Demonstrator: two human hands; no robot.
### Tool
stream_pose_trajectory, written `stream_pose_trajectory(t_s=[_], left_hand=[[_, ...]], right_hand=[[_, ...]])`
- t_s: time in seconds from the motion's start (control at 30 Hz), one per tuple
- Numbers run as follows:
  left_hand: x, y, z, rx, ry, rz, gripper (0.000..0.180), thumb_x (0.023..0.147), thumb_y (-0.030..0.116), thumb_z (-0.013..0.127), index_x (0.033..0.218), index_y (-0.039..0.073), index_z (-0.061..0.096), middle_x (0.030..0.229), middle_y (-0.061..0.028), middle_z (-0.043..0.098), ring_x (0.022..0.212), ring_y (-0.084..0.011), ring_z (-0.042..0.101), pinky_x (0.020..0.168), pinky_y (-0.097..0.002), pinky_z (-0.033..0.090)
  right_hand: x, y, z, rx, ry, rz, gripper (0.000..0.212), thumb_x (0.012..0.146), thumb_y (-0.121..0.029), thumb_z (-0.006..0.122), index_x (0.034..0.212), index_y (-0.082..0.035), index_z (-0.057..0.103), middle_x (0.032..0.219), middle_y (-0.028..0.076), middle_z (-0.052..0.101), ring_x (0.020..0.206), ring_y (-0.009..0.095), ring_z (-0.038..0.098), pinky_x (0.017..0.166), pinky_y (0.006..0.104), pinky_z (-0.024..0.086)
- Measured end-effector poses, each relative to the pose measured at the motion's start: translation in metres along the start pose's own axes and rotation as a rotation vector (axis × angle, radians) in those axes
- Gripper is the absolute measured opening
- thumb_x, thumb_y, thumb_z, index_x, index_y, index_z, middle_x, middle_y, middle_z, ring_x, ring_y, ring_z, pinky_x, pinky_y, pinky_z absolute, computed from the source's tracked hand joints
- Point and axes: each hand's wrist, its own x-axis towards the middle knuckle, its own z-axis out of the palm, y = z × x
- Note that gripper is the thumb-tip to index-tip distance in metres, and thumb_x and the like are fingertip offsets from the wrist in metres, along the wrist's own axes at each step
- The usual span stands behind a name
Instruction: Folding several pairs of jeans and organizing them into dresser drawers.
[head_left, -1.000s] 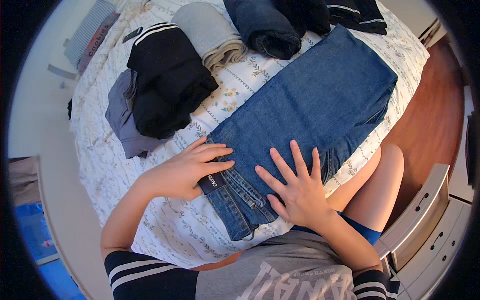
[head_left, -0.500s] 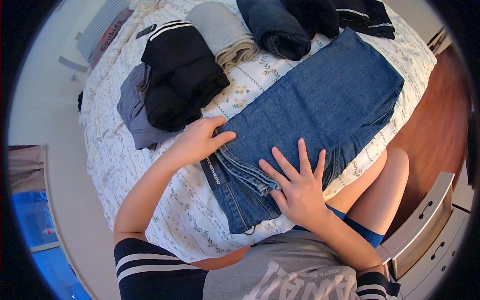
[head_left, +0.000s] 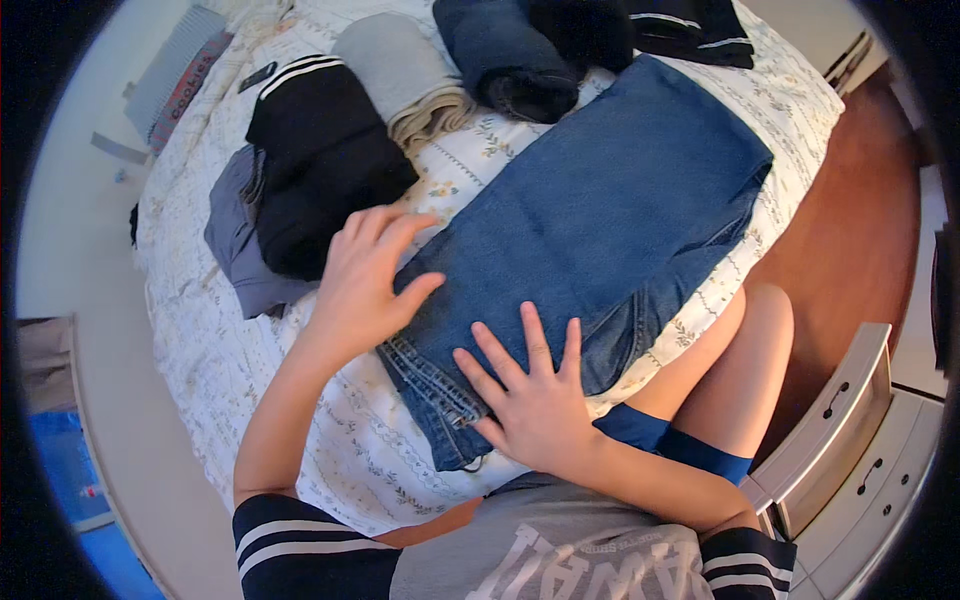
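A pair of blue jeans (head_left: 600, 190) lies folded lengthwise on the bed, slanting from lower left to upper right. My right hand (head_left: 540, 400) rests flat on the near part of the jeans, its fingers spread and its thumb by the stitched hems (head_left: 430, 385). My left hand (head_left: 365, 280) is at the left edge of the jeans, thumb and fingers apart with nothing between them; whether it touches the denim I cannot tell. Left of it sits a bundled black garment (head_left: 325, 165) with white stripes, partly over a grey-purple garment (head_left: 238, 240).
Along the far side of the patterned bedspread (head_left: 385, 475) lie a rolled light grey garment (head_left: 395, 70), a dark rolled garment (head_left: 505, 60) and more black clothes (head_left: 690, 30). A small dark object (head_left: 258, 76) lies at the far left. An open drawer (head_left: 840, 440) stands at the right.
The hems have shifted down over the waist end, covering the dark label strip. My left hand has come off the hem edge and opened. The whole view has shifted slightly.
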Motion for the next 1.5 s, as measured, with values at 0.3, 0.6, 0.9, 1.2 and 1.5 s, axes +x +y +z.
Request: stream_pose_trajectory(t_s=[0.3,0.6,0.9,1.2,1.5], left_hand=[[0.041,0.057,0.091,0.041,-0.006,0.416,0.066,0.09,0.046,0.06,0.148,0.02,0.042,0.158,-0.0188,0.026,0.147,-0.0452,0.014,0.11,-0.073,0.007],[0.103,0.081,0.073,-0.062,0.131,0.484,0.061,0.088,0.037,0.066,0.142,0.016,0.05,0.158,-0.0181,0.027,0.148,-0.0417,0.014,0.112,-0.0692,0.007],[0.118,0.081,0.107,0.077,0.06,0.309,0.076,0.082,0.058,0.064,0.149,0.03,0.041,0.16,-0.0196,0.019,0.146,-0.0496,0.01,0.106,-0.0773,0.005],[0.124,0.08,0.111,0.008,0.031,0.311,0.075,0.08,0.055,0.067,0.147,0.031,0.043,0.16,-0.0201,0.021,0.146,-0.0504,0.009,0.107,-0.0768,0.002],[0.062,0.044,0.078,0.135,-0.061,0.137,0.086,0.074,0.067,0.066,0.148,0.029,0.043,0.16,-0.0186,0.022,0.146,-0.0484,0.014,0.108,-0.0749,0.004]], right_hand=[[0.028,0.157,-0.125,0.247,0.494,-0.013,0.047,0.063,0.004,0.06,0.109,-0.004,0.064,0.116,0.017,0.063,0.115,0.037,0.057,0.099,0.0437,0.046],[0.017,0.334,-0.138,0.19,0.528,0.341,0.07,0.065,0.013,0.053,0.129,-0.012,0.062,0.109,0.017,0.066,0.104,0.034,0.062,0.094,0.0377,0.048],[0.0,0.329,-0.167,-0.149,0.215,0.316,0.069,0.074,0.009,0.05,0.139,-0.013,0.055,0.122,0.015,0.061,0.106,0.034,0.059,0.101,0.0407,0.046],[0.109,0.292,-0.104,-0.491,0.177,0.052,0.069,0.094,-0.056,0.05,0.147,-0.013,0.043,0.154,0.013,0.038,0.144,0.033,0.03,0.117,0.0544,0.022],[0.118,0.333,-0.096,-0.713,0.263,0.3,0.071,0.097,-0.06,0.041,0.155,-0.021,0.027,0.157,0.013,0.032,0.147,0.035,0.024,0.117,0.0584,0.018]])
